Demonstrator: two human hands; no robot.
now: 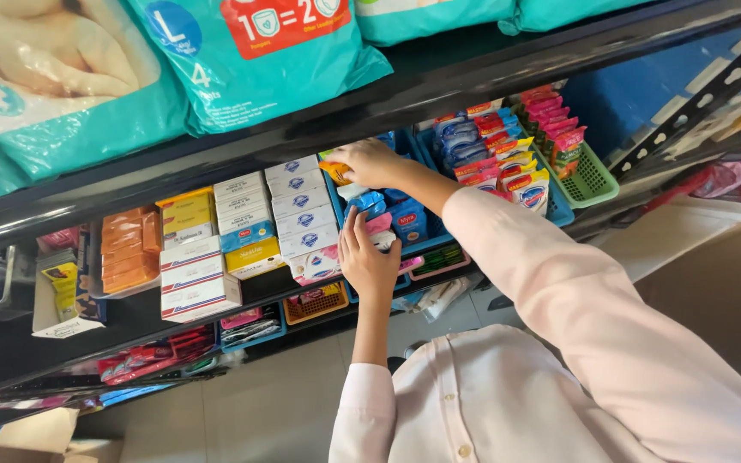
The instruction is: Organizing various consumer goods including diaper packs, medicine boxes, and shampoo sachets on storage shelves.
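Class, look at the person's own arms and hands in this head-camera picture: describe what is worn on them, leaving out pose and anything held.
Both arms wear long pale pink sleeves of a buttoned shirt, with small round buttons down its front. The right sleeve reaches the forearm; the left cuff ends lower, leaving more forearm bare. The left hand and right hand are bare: no gloves, rings or watch show.

Right hand [369, 161] grips orange packet [334, 171]; left hand [365, 257] on soap packs [376, 225].

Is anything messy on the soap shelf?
A little. The small blue and pink packs between the two hands lie jumbled, not stacked like the white boxes beside them. Nothing looks spilled or torn.
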